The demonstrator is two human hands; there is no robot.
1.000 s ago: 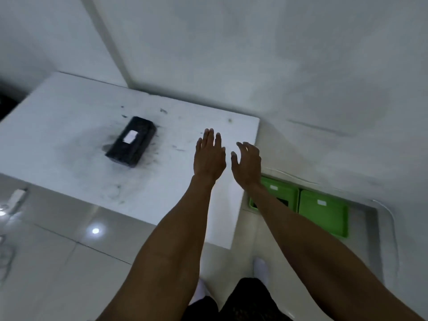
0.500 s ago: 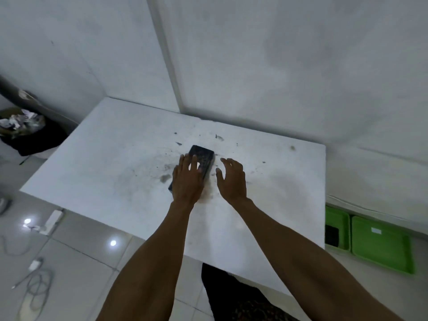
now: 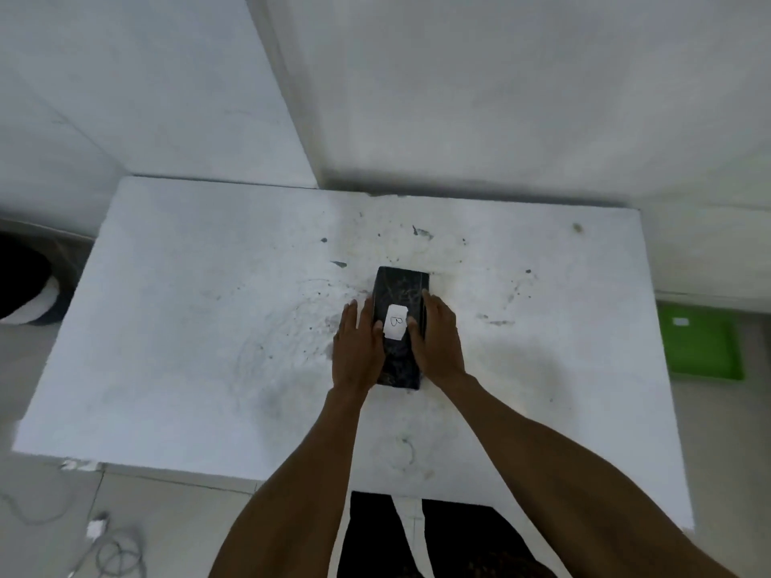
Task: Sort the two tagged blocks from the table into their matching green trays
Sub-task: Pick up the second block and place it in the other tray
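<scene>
Filling most of the view, the white bench stands against a pale wall corner, its top scuffed with dark smudges and specks. Off its right end, lower down on the floor, lies a green tray with a small white label near its far edge; only this one tray shows here. Both bare forearms reach in from below and meet at the middle of the bench. There a black block lies flat with its long side pointing away from the person. The left hand is pressed flat along the block's left side, fingers stretched forward and together, thumb up on the top face. The right hand mirrors it on the right side, so the block is clamped between the two palms while resting on the bench. Smallest, a white paper tag on the block's top, between the thumbs, bears a handwritten letter B.
</scene>
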